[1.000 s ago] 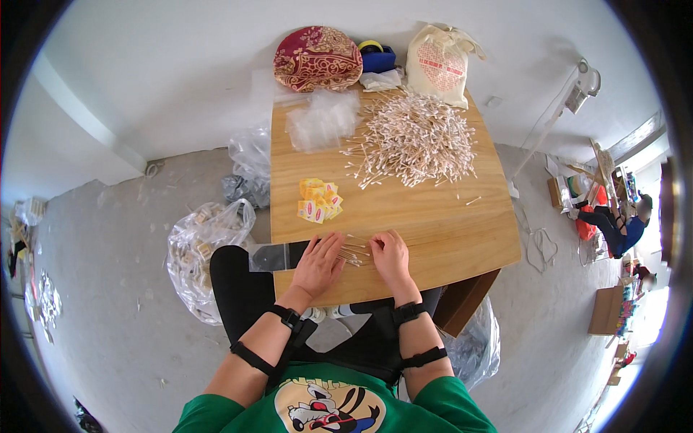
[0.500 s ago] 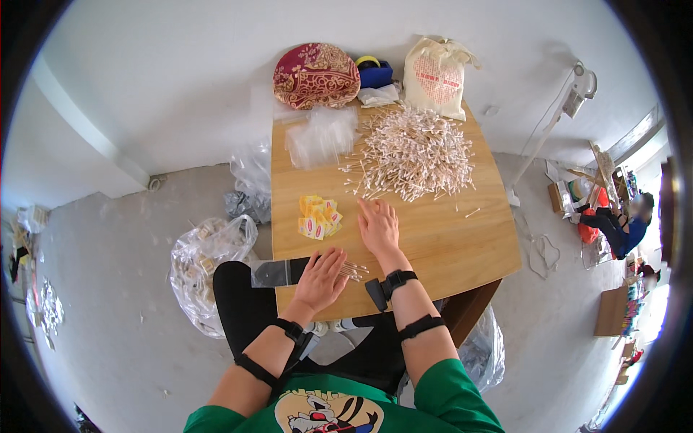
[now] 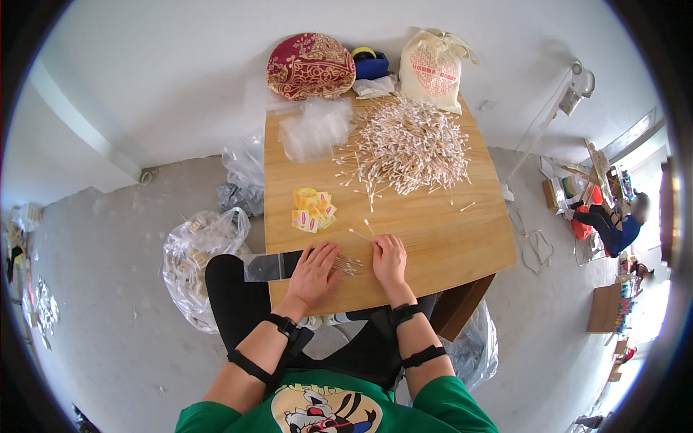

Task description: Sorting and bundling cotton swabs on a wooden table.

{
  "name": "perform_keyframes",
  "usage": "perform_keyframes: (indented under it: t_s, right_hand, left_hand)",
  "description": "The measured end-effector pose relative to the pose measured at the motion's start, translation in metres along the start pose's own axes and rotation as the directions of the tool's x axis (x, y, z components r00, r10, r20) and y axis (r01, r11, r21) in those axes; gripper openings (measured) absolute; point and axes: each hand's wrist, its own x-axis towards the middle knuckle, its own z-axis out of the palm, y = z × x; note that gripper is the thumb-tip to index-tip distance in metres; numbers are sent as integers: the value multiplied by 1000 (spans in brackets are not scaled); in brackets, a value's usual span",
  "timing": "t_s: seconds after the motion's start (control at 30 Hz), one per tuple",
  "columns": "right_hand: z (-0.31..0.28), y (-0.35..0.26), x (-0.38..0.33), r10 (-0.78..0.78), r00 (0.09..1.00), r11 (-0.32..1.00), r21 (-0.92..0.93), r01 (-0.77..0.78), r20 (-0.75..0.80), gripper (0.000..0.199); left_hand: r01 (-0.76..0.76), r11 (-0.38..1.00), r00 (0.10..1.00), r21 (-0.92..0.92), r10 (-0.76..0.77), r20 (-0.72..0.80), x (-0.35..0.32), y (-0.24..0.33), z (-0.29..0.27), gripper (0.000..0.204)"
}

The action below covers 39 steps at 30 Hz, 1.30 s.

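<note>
My left hand lies flat near the table's front edge, fingers stretched out over a small group of cotton swabs whose tips stick out to its right. Beside it on the left, a clear plastic bag overhangs the table edge. Further right, my right hand is closed, fingers curled down at the tabletop. Two swabs poke out from its fingertips toward the upper left. Beyond both hands spreads a large heap of cotton swabs. Small yellow and white labels lie in a pile ahead of my left hand.
Clear plastic bags lie left of the heap. Behind stand a red patterned cushion, a blue tape dispenser and a cream drawstring bag. A filled plastic sack sits on the floor at left. Another person sits far right.
My right hand has come back from the heap's near edge toward me, its fingers now closed with two swabs. The left hand stays on its swabs.
</note>
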Motion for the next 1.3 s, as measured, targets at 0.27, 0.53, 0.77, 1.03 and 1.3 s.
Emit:
perform_keyframes:
  t_s: [0.27,0.53,0.77,1.03,1.3]
  right_hand:
    - [-7,-8,-9,151,988,977,150,-155,38,7]
    - [6,-11,-14,-35,999,999,9,35,5,13]
    - [7,-11,-4,7,997,996,90,-14,70,14]
    - [22,9,56,-160,984,979,-142,148,-78,20]
    - [13,-3,11,-79,997,996,-42,79,-17,11]
  left_hand:
    - [0,999,1000,-36,-2,-30,-1,0,3,54]
    - [-7,1000,999,-26,6,-46,-1,-4,7,56]
    - [-20,996,1000,88,22,-20,1,-3,10,57]
    - [-27,994,1000,105,26,13,0,3,7,53]
    - [-23,1000,999,9,23,31,-1,4,-1,50]
